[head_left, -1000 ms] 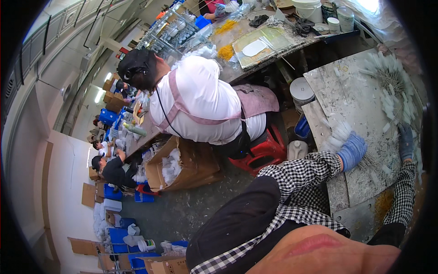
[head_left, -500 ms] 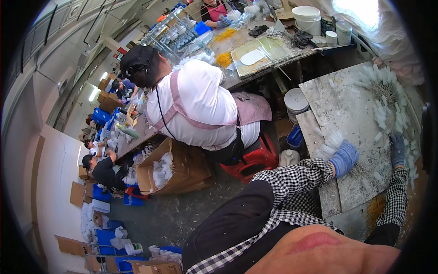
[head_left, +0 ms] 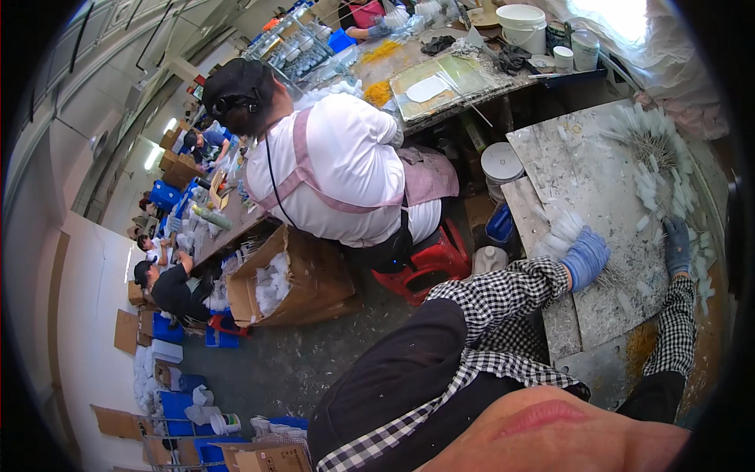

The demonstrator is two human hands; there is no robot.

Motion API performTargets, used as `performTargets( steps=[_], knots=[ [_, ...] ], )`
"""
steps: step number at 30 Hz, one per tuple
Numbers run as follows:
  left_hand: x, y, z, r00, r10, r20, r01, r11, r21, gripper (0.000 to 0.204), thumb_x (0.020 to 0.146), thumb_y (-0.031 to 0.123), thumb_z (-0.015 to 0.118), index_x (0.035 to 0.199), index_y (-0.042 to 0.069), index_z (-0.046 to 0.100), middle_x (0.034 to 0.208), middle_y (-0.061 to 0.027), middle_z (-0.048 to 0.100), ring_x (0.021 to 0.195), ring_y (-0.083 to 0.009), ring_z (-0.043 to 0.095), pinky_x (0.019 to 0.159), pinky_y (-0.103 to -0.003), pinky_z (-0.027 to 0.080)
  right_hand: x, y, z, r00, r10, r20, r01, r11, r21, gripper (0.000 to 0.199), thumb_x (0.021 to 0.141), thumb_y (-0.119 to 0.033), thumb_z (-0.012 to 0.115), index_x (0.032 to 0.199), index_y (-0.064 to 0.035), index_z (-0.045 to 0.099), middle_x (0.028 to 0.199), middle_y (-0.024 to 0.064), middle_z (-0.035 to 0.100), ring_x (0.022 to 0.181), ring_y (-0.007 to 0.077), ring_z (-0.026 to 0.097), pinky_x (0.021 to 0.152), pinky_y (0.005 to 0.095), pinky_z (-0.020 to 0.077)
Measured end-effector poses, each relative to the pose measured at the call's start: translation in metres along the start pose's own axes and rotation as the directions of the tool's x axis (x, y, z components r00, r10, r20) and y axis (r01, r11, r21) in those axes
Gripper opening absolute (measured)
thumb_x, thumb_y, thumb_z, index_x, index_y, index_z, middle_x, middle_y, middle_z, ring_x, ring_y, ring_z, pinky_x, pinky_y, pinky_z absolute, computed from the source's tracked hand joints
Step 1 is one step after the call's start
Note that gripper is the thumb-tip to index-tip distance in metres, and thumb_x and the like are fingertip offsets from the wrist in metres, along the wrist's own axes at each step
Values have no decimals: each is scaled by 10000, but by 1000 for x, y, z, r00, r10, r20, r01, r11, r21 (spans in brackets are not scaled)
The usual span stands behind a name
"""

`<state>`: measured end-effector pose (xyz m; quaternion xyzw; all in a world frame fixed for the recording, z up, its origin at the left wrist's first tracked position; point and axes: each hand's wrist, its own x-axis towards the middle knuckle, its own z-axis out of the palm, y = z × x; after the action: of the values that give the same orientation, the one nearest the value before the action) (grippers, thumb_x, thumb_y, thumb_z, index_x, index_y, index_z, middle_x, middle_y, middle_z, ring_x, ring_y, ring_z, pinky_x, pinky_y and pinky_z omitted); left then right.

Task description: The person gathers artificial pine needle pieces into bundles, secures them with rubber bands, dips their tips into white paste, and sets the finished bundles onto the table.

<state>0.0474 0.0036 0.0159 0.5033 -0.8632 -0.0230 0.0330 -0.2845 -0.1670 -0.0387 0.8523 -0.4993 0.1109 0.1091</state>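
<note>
My left hand (head_left: 588,258), in a blue-striped glove, is closed round a bundle of thin wire stems with whitish translucent tips (head_left: 562,234). The tips fan out to the left of my fist, and bare stems stick out on its right, low over the board. My right hand (head_left: 677,245), in a darker grey-blue glove, rests on the right part of the board with its fingers stretched forward. Beside and beyond its fingertips lies a loose pile of similar pale-tipped stems (head_left: 657,153). Whether a single stem lies under those fingers is too small to tell.
The worn grey board (head_left: 578,169) carries scattered pale pieces. Left of it stand a lidded white bucket (head_left: 502,162) and a blue container (head_left: 500,223). A co-worker in white (head_left: 334,153) sits on a red stool (head_left: 429,267), near a cardboard box (head_left: 303,283). Pots and a bucket (head_left: 522,31) stand on the far bench.
The whole view has shifted slightly. My left hand still grips the bundle, turned a little more upright, and my right hand stays by the loose stems.
</note>
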Motion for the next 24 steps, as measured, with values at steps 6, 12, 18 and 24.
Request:
performTargets(
  steps=[6, 12, 18, 24],
  knots=[
    [2, 8, 12, 996, -32, -87, 32, 999, -3, 250, 871, 183, 566, 1075, 66, 651, 980, -136, 668, 961, -306, 641, 941, -492, 407, 0, 6, 7, 996, -21, -86, 22, 1000, 11, 385, 861, -21, 528, 1238, -69, 583, 1301, 182, 544, 1271, 368, 475, 1110, 444, 367],
    [3, 13, 4, 999, -34, -23, 34, 999, 12, 171, 881, 183, 559, 974, 108, 682, 887, -115, 700, 886, -304, 675, 926, -501, 415, -8, 14, 7, 997, -23, -79, 22, 1000, -8, 409, 807, -3, 565, 1213, -51, 582, 1275, 188, 552, 1245, 382, 485, 1097, 448, 372],
    [10, -20, 4, 999, -39, -28, 40, 998, 52, 165, 873, 203, 566, 945, 144, 702, 843, -108, 719, 858, -303, 695, 891, -500, 424, 29, -9, -37, 980, -96, 176, 87, 995, 56, 282, 784, -32, 584, 1057, -78, 635, 1076, 189, 615, 1066, 382, 557, 933, 427, 452],
    [17, -44, -41, 998, -64, 12, 62, 993, 97, 166, 863, 193, 596, 985, 154, 702, 917, -88, 738, 890, -267, 710, 872, -463, 440, 17, -20, -77, 986, -154, 64, 149, 986, 76, 325, 858, -116, 603, 1182, -98, 633, 1087, 188, 626, 1057, 379, 584, 957, 424, 464]
  ],
)
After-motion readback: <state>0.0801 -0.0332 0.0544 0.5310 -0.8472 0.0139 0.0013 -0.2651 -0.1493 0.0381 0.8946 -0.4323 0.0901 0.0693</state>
